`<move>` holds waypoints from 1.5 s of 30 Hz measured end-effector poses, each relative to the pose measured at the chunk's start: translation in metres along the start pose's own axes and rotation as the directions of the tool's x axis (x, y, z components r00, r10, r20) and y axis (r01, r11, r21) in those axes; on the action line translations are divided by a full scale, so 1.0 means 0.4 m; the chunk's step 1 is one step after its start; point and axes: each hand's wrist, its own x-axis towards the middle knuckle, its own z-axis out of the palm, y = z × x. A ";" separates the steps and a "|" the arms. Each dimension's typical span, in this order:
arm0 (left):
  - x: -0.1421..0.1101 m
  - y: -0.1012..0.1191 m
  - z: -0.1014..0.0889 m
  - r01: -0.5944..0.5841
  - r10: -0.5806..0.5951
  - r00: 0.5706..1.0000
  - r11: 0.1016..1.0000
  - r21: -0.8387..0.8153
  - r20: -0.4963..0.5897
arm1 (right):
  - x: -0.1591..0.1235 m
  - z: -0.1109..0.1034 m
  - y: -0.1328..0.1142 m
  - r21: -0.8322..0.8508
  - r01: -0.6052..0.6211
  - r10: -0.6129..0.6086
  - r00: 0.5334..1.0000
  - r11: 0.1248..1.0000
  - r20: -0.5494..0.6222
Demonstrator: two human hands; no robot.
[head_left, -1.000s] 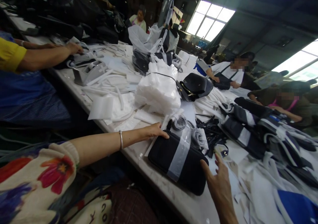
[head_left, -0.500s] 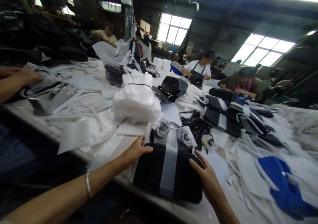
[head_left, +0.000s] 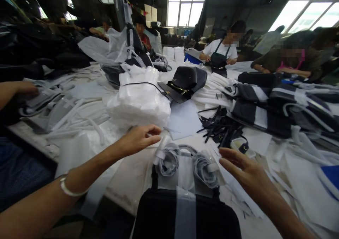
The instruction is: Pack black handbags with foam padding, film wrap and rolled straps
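Note:
A black bag (head_left: 156,214) lies flat at the table's front edge, with a translucent strip (head_left: 185,205) running down its middle. Two coils of plastic-wrapped strap (head_left: 168,160) rest at its top, one on each side of the strip. My left hand (head_left: 140,139) hovers beyond the bag's upper left, fingers stretched out, holding nothing. My right hand (head_left: 242,166) is to the right of the wrapped coils, its fingers apart and nothing in them. Neither hand appears to touch the bag. Ahead of my left hand stands a stack of white plastic bags (head_left: 140,104) with a black cord around it.
A black flap bag (head_left: 185,83) sits behind the stack. Black straps (head_left: 219,126) are heaped right of centre, near several black bags (head_left: 262,118). Another person's hand (head_left: 23,87) is at the left, over wrapped pieces. People work across the table (head_left: 124,182).
Both hands have let go of the black bag's upper corners and moved up and outward. The view has shifted, so the bag now sits lower in the picture.

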 end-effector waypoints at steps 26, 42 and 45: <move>0.341 0.019 0.169 -0.239 0.006 0.705 0.944 0.229 0.709 | 0.282 0.155 -0.086 0.076 0.009 -0.054 0.791 0.997 0.610; 0.280 0.077 0.091 -0.295 0.191 0.868 0.941 0.167 0.458 | 0.504 -0.075 0.006 -0.699 -0.043 -0.009 0.997 0.713 -0.071; 0.283 0.082 0.081 -0.285 0.205 0.893 0.947 0.151 0.400 | 0.517 -0.152 -0.039 -0.620 -0.059 0.040 0.998 0.783 -0.044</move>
